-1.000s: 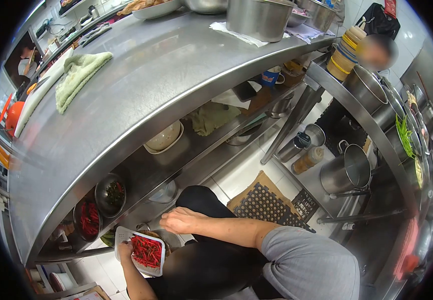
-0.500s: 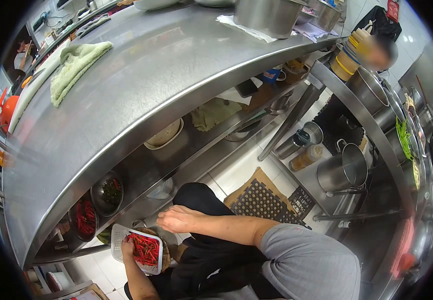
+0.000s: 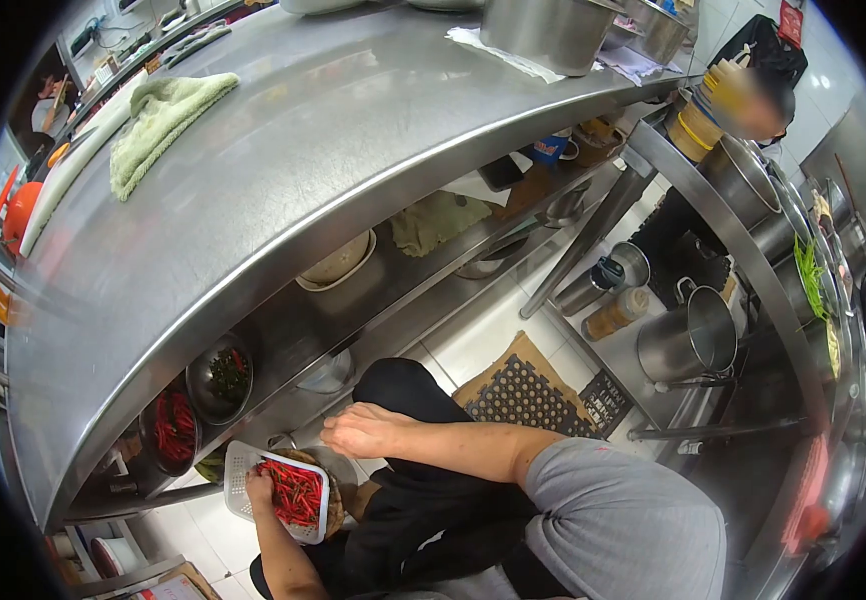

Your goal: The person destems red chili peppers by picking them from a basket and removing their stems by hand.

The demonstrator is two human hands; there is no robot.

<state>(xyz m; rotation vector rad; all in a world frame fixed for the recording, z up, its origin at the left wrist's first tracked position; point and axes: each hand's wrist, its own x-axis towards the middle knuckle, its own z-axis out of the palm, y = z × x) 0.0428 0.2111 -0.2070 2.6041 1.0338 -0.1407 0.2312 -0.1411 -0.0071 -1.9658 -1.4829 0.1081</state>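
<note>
A white perforated basket (image 3: 240,470) at the lower left holds many red chilies (image 3: 298,493). Inside its left part is my left hand (image 3: 260,486), touching the chilies, its fingertips hidden from view. My right hand (image 3: 358,432) is to the right of the basket, above my knee, with its fingers curled together; whatever they may hold is too small to make out. Behind the basket, a steel bowl of red chilies (image 3: 174,427) and a steel bowl with green and red pieces (image 3: 228,376) stand on the lower shelf.
A steel counter (image 3: 303,130) arches overhead, with a green towel (image 3: 168,125) on it. Under the counter are a white container (image 3: 338,265) and a cloth (image 3: 438,222). A large pot (image 3: 686,338) stands at the right. Another person (image 3: 753,105) is at the upper right.
The camera view has shifted slightly. My left hand has moved from the basket's left edge in among the chilies. My right hand stays near my knee with its fingers together.
</note>
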